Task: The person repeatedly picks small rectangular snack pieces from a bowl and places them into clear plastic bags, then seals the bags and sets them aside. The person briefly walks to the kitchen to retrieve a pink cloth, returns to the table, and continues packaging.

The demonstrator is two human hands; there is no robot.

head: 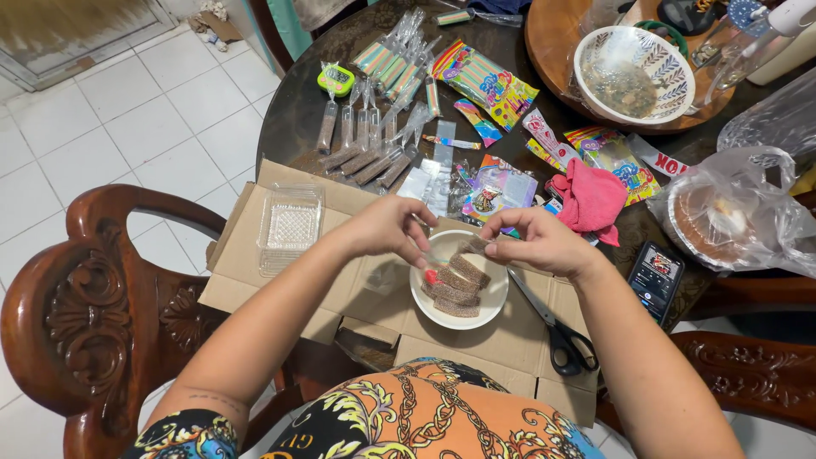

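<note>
Cardboard (280, 255) on dark table (293, 110); white floor tiles (102, 144); both hands' fingers pinch brown strip (473, 247).

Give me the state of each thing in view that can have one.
Left hand: pinching a small clear bag.
Right hand: holding a brown sugared strip.
White bowl: holds several strips.
Scissors: closed, lying on the cardboard.
Phone: screen lit.
Clear plastic tray: empty.

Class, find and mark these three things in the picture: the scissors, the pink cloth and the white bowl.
scissors (561, 340), head view, on the black handles.
pink cloth (589, 201), head view, on its bunched middle.
white bowl (491, 299), head view, on its bare right rim.
</note>
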